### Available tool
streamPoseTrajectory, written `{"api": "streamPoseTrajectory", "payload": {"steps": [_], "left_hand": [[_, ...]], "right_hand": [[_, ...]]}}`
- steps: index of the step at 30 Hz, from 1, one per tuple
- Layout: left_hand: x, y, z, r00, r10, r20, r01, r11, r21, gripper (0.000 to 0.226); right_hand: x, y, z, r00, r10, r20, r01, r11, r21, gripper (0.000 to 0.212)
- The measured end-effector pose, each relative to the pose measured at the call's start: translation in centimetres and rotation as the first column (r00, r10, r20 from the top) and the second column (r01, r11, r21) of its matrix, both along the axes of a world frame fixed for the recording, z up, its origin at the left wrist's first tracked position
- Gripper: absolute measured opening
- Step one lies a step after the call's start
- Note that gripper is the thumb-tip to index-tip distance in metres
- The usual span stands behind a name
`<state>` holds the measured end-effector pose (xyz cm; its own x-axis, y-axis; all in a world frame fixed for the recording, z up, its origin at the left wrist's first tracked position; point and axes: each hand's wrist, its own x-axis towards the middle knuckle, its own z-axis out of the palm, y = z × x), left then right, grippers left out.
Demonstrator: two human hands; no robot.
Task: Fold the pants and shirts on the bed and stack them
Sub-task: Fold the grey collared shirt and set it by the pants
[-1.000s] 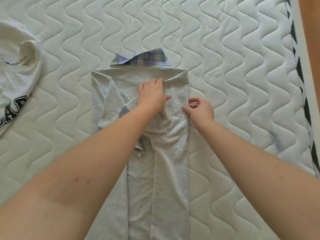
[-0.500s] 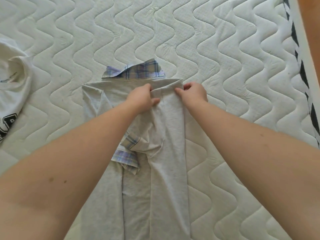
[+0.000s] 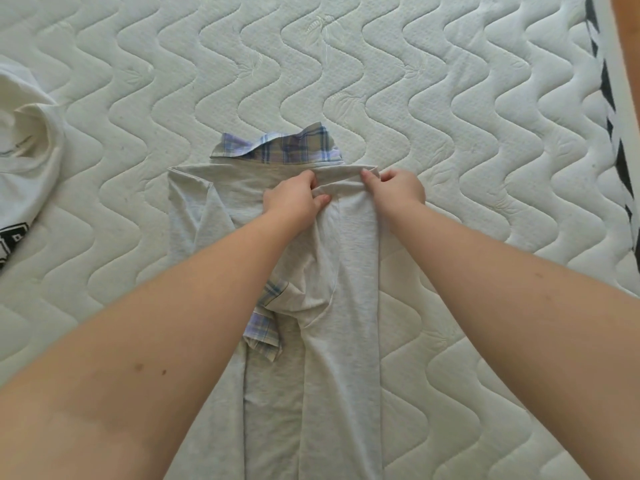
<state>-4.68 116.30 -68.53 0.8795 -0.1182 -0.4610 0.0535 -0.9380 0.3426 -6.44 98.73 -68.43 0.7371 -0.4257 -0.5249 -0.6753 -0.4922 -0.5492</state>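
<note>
Both hands have climbed from the middle of the grey shirt (image 3: 346, 306) up to its far fold, where a second ago the left lay flat on the cloth and the right sat curled at the right edge. Now the left hand (image 3: 294, 199) grips that top fold with its fingers curled over the edge and its thumb tucked beneath, the cloth bunched between them. Just to its right, the right hand (image 3: 398, 187) pinches the same fold near the shirt's right corner, fingers bent around the rolled edge. A short span of folded hem runs between the two hands. This grey shirt lies lengthwise on the quilted mattress (image 3: 450, 98), its body already folded narrow and stretching back toward the person between the forearms. Its plaid collar (image 3: 287, 148) pokes out just beyond the fold the fingers hold, and a plaid cuff (image 3: 263, 332) peeks out on the shirt's left side, beneath the left forearm. Well to the left of the grey shirt, a white T-shirt (image 3: 27, 161) with dark lettering lies crumpled on the mattress.
</note>
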Motion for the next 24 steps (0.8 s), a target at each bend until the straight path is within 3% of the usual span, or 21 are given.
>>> {"api": "streamPoseTrajectory", "payload": {"steps": [10,16,20,22,24], "left_hand": [[-0.3,-0.3,0.2,0.999,-0.042,0.008,0.042,0.998,0.051,0.039],[-0.4,-0.2,1.2,0.998,-0.054,-0.026,0.055,0.998,0.033,0.052],[-1.3,1.1,2.8,0.997,-0.063,-0.042,0.063,0.998,0.001,0.052],[-2.2,2.0,4.1,0.995,-0.068,0.067,0.063,0.996,0.068,0.052],[-4.0,2.8,5.5,0.965,-0.053,0.258,0.053,0.999,0.008,0.042]], "right_hand": [[0.0,0.2,0.3,1.000,-0.019,0.001,0.019,0.995,-0.098,0.049],[-1.2,-0.1,1.6,0.997,0.043,0.057,-0.042,0.999,-0.012,0.036],[-4.0,-0.3,1.9,0.987,0.140,-0.077,-0.147,0.986,-0.080,0.044],[-5.4,-0.2,1.8,0.979,0.132,-0.155,-0.156,0.976,-0.153,0.040],[-6.5,0.0,1.9,0.984,0.110,-0.143,-0.139,0.967,-0.214,0.036]]}}
